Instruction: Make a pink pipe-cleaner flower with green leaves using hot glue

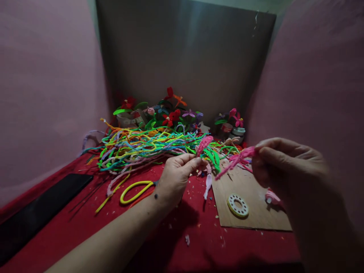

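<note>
My left hand is closed in a pinch on a pink pipe-cleaner petal, whose rounded tip points up and to the right. To the right, my right hand pinches a looped pink pipe cleaner with a loose end hanging down and left. The two pink pieces are apart. Below my left hand's fingertips a pale lilac piece with a thin dark end shows. Green pipe-cleaner leaves lie just behind the hands. Scissors with yellow handles rest beside my left wrist, their blades hidden.
A large heap of coloured pipe cleaners spreads across the red cloth. Behind it stand pipe-cleaner flowers and jars. A brown board carries a tape spool. A black phone-like slab lies left.
</note>
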`<state>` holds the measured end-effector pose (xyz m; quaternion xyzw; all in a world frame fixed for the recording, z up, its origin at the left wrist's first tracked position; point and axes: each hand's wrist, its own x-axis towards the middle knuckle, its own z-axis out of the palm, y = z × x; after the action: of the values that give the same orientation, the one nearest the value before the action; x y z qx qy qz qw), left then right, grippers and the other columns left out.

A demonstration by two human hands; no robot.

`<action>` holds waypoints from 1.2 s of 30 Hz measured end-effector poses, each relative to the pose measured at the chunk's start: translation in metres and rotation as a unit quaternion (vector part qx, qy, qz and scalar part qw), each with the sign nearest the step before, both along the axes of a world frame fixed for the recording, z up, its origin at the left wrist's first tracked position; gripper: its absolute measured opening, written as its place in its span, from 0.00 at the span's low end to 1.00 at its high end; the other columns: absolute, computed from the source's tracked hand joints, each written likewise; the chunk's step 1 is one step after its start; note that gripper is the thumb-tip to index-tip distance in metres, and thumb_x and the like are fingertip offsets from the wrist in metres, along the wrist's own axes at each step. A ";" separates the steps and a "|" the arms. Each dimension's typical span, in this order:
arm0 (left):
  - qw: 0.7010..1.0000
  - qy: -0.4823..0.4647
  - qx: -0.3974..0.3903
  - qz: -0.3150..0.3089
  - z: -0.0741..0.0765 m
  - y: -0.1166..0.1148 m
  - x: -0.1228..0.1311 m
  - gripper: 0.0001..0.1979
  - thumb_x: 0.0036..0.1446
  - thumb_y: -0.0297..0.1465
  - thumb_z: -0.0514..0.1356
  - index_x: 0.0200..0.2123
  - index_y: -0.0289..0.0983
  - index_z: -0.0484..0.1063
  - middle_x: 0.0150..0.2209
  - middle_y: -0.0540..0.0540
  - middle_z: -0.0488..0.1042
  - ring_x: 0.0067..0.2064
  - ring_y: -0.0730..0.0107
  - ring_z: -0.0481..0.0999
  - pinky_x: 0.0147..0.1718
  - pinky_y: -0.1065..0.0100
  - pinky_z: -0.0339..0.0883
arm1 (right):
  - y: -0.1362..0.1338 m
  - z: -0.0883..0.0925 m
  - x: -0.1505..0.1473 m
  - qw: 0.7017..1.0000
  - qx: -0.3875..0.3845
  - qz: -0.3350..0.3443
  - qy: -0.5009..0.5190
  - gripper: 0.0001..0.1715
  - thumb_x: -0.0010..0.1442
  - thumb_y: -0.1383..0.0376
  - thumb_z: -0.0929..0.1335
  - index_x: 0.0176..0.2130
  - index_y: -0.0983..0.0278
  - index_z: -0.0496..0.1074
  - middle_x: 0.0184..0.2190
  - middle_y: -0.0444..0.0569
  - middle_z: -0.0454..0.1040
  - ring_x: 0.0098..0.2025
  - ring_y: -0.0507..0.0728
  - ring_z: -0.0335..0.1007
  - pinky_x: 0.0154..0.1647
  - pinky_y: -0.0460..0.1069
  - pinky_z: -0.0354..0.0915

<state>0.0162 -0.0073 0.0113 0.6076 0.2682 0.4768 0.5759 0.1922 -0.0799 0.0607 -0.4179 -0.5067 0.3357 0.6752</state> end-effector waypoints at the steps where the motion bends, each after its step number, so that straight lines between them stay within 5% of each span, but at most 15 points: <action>1: 1.000 -0.002 -0.010 0.004 0.001 -0.002 0.001 0.09 0.53 0.29 0.56 0.26 0.32 0.74 0.27 0.45 0.75 0.30 0.72 0.71 0.33 0.71 0.62 | 0.001 -0.002 -0.002 1.000 -0.009 0.018 0.000 0.02 0.47 0.67 0.71 0.24 0.64 0.73 0.15 0.44 0.69 0.12 0.48 0.61 0.08 0.42 0.57; 11: 0.998 0.036 -0.035 -0.026 -0.003 -0.007 0.007 0.08 0.53 0.30 0.55 0.23 0.35 0.66 0.19 0.53 0.63 0.18 0.81 0.59 0.18 0.75 0.53 | 0.008 -0.022 -0.014 0.988 -0.098 0.118 0.023 0.06 0.47 0.65 0.71 0.28 0.66 0.74 0.19 0.45 0.71 0.16 0.49 0.65 0.11 0.42 0.62; 36: 0.993 0.069 -0.051 -0.079 -0.009 -0.003 0.009 0.10 0.53 0.32 0.54 0.21 0.35 0.61 0.19 0.55 0.56 0.20 0.80 0.53 0.21 0.73 0.47 | 0.025 -0.046 -0.007 0.969 -0.145 0.154 0.130 0.05 0.48 0.66 0.71 0.28 0.66 0.73 0.18 0.44 0.72 0.16 0.48 0.66 0.13 0.41 0.61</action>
<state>0.0254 -0.0108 0.0024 0.6279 0.2825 0.3726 0.6222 0.1853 -0.0550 0.0144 -0.3810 -0.4187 0.5570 0.6077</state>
